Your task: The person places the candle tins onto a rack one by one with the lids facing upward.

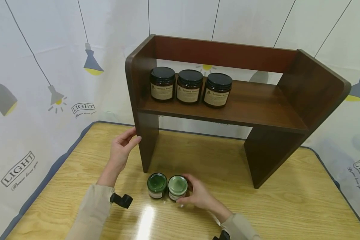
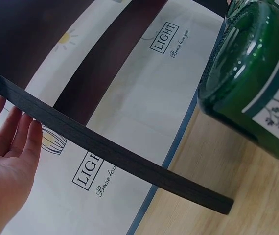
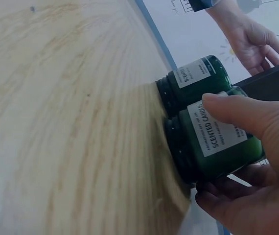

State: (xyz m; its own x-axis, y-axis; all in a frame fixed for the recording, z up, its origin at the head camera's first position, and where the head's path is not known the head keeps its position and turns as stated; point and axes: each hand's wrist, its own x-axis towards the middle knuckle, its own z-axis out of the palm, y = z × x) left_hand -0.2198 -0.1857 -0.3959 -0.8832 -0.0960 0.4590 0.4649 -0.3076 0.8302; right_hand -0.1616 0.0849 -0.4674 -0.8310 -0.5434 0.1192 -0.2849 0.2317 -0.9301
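Observation:
My right hand (image 1: pixel 200 194) holds a light green scented candle jar (image 1: pixel 178 186), thumb on its label and fingers round the far side. The jar is upside down, its black lid (image 3: pixel 180 149) toward the table. Close beside it is a darker green candle jar (image 1: pixel 157 183), also lid down. My left hand (image 1: pixel 122 148) holds the front edge of the left side panel (image 1: pixel 147 143) of a dark brown wooden shelf (image 1: pixel 267 103), thumb on one side and fingers on the other. The left wrist view shows the fingertips (image 2: pixel 33 128) right at this edge.
Three dark jars with black lids and cream labels stand in a row on the shelf board: a left jar (image 1: pixel 162 84), a middle jar (image 1: pixel 189 87) and a right jar (image 1: pixel 217 90). The shelf stands on a wooden table (image 1: pixel 288 206). A lamp-printed white cloth (image 1: pixel 114 66) hangs behind.

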